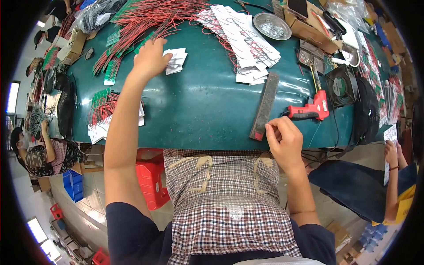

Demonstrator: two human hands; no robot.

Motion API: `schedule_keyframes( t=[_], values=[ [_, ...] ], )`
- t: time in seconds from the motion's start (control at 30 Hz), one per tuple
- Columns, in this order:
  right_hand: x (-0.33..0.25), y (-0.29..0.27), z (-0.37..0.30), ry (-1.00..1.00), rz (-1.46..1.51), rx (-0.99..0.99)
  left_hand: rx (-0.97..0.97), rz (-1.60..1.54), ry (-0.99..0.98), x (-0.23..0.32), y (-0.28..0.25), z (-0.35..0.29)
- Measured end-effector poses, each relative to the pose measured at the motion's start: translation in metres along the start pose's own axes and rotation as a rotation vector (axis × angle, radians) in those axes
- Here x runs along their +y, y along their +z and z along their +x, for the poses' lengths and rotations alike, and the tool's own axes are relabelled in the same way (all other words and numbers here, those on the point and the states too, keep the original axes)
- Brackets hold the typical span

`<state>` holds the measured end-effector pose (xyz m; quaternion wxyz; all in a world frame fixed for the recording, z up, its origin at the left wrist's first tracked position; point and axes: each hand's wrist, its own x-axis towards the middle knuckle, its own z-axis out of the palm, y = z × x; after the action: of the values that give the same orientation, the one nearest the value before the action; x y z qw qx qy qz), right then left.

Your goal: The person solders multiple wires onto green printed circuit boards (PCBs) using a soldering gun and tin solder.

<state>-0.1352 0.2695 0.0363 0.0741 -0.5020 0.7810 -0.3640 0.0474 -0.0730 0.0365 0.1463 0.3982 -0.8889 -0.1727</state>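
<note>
My left hand [151, 58] reaches to the far left, over the edge of a heap of red and black wires [150, 17] joined to green circuit boards. Its thumb and fingers are apart, and some fingertips meet a green circuit board [142, 43], so contact is unclear. Just right of it lies a small stack of white cards [176, 61]. My right hand [287, 140] is closed in a pinch at the table's near edge, beside the lower end of a dark grey bar [266, 106]. Whatever its fingertips may hold is too small to see.
A red soldering gun [316, 107] lies right of the bar, near a small black fan [342, 86]. Wired white cards [247, 39] and a metal bowl [272, 26] of small parts sit farther back. Another wired bundle [102, 110] lies left. Other people sit at both sides.
</note>
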Motion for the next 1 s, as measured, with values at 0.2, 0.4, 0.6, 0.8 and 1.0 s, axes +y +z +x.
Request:
schedule_keyframes(
  t=[0.2,0.4,0.6,0.8,1.0],
  values=[
    [0.016,-0.005,0.012,-0.326,-0.337,-0.248,0.132,0.040,0.554,0.076,0.054,0.006],
    [0.013,0.001,0.023,-0.602,-0.321,-0.321,0.248,0.051,0.822,0.106,0.089,0.015],
    [0.013,0.000,0.029,-0.611,-0.279,-0.339,0.430,-0.263,0.726,0.098,0.078,0.014],
    [0.015,0.003,0.027,-0.603,-0.273,-0.318,0.247,-0.115,0.622,0.114,0.087,0.003],
    [0.013,0.005,0.026,-0.599,-0.266,-0.298,0.176,-0.074,0.479,0.123,0.090,0.008]
  ],
)
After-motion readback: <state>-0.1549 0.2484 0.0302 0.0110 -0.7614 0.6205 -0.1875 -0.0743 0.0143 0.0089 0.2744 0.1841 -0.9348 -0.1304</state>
